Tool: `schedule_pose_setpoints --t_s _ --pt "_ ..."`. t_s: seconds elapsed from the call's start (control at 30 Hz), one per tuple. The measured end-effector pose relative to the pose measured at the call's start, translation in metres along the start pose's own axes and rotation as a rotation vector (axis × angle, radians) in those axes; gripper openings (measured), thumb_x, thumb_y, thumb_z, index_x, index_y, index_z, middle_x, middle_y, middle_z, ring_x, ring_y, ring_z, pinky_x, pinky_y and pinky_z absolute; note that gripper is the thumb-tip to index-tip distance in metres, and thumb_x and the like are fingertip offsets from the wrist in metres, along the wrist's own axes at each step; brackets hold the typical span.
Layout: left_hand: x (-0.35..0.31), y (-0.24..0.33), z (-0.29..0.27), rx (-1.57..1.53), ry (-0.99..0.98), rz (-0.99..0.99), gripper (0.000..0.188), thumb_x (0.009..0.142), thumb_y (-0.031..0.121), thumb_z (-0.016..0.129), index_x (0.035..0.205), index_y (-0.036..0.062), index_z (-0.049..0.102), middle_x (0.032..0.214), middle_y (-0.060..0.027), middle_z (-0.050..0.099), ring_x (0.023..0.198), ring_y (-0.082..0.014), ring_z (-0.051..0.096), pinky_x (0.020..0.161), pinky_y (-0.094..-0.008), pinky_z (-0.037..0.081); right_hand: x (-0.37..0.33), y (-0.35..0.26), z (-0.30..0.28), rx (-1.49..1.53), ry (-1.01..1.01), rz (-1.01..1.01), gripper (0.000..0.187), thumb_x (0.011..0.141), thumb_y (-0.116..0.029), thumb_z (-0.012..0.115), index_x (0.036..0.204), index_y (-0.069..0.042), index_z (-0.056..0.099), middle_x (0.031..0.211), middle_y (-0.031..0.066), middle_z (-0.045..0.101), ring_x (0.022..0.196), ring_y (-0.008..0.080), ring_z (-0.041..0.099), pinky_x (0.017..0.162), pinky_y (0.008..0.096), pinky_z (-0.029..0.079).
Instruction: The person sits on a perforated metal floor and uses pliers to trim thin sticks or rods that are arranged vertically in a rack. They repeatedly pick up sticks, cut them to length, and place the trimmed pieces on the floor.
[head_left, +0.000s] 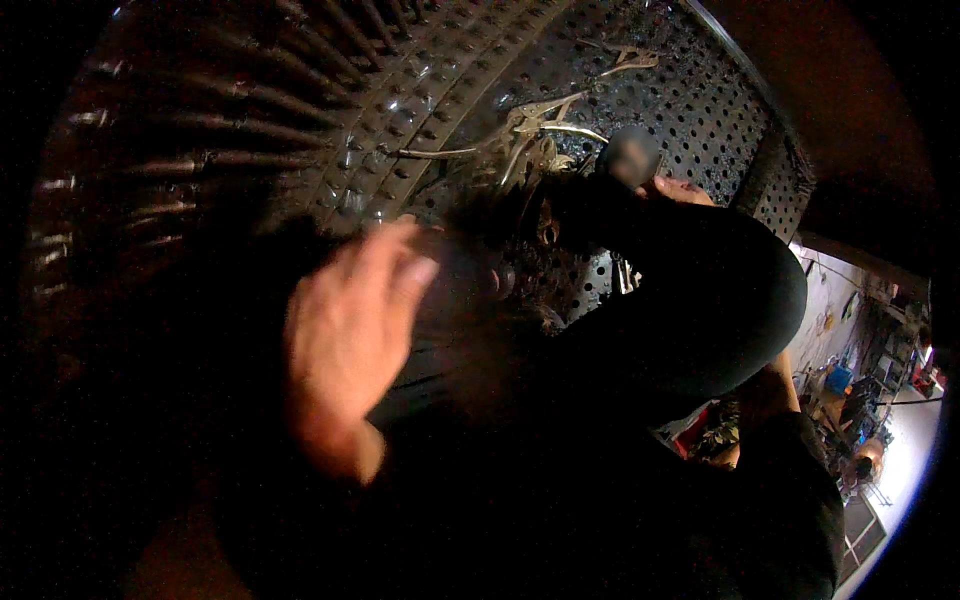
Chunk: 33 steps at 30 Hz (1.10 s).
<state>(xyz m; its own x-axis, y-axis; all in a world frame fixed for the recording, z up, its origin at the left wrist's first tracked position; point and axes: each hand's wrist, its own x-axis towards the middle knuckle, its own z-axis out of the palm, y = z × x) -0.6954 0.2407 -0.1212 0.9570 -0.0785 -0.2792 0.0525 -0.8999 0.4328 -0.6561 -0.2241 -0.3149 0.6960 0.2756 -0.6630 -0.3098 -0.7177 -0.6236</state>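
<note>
Up past the open, blurry left hand (350, 330), the right hand (672, 190) should grip its dark tool (628, 158) firmly against the metal sheet with holes (690, 100).

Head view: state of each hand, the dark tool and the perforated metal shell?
Left hand: raised, fingers together, blurred; whether it holds anything cannot be told.
Right hand: closed around the dark tool.
Dark tool: gripped, rounded end up near the shell.
Perforated metal shell: curved, shiny, locking pliers clamped on it.
</note>
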Motion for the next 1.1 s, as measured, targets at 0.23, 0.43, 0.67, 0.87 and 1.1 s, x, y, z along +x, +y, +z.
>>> schedule_pose_setpoints --t_s 0.23,0.43,0.67,0.87,1.1 --pt "-0.018 -0.012 -0.004 -0.003 0.031 0.087 0.023 0.099 0.019 0.059 0.12 0.0096 0.062 0.098 -0.0167 0.071 0.09 -0.0385 0.068 0.076 -0.0454 0.053 -0.079 0.015 0.018 -0.011 -0.094 0.108 0.04 0.103 -0.027 0.056 0.135 -0.003 0.054 0.126 0.0173 0.065 0.11 0.0287 0.067 0.095 0.0434 0.055" --pt "-0.022 0.0 0.014 0.085 -0.065 0.018 0.028 0.1 0.024 0.057 0.124 0.0113 0.059 0.1 -0.0159 0.071 0.089 -0.0398 0.067 0.077 -0.0496 0.053 -0.047 0.015 0.014 0.026 -0.221 0.063 0.043 0.103 -0.027 0.056 0.138 -0.003 0.052 0.129 0.0176 0.064 0.112 0.0293 0.067 0.096 0.0437 0.054" --pt "-0.028 0.029 0.032 -0.025 -0.358 0.148 0.044 0.101 0.031 0.054 0.132 0.0008 0.054 0.095 -0.0133 0.068 0.09 -0.0272 0.066 0.081 -0.0399 0.053 0.118 -0.036 -0.018 0.239 -0.791 -0.126 0.046 0.104 -0.027 0.055 0.142 -0.003 0.05 0.133 0.0179 0.062 0.115 0.03 0.066 0.098 0.0441 0.054" --pt "-0.036 -0.004 0.155 0.256 0.019 0.373 0.052 0.104 0.027 0.044 0.148 -0.0015 0.04 0.111 -0.02 0.062 0.097 -0.0298 0.064 0.083 -0.0388 0.054 0.23 -0.14 -0.01 -0.437 -0.494 0.087 0.086 0.082 -0.049 0.08 0.146 -0.002 0.045 0.145 0.0188 0.052 0.127 0.0336 0.058 0.101 0.0491 0.051" --pt "-0.024 0.001 0.17 0.169 -0.009 0.223 0.056 0.099 0.032 0.053 0.144 0.0001 0.045 0.11 -0.0193 0.063 0.099 -0.0306 0.064 0.089 -0.0412 0.052 0.337 -0.007 0.101 -0.741 -0.141 -0.024 0.076 0.085 -0.051 0.077 0.138 -0.002 0.054 0.139 0.0175 0.057 0.121 0.0299 0.061 0.097 0.0468 0.053"
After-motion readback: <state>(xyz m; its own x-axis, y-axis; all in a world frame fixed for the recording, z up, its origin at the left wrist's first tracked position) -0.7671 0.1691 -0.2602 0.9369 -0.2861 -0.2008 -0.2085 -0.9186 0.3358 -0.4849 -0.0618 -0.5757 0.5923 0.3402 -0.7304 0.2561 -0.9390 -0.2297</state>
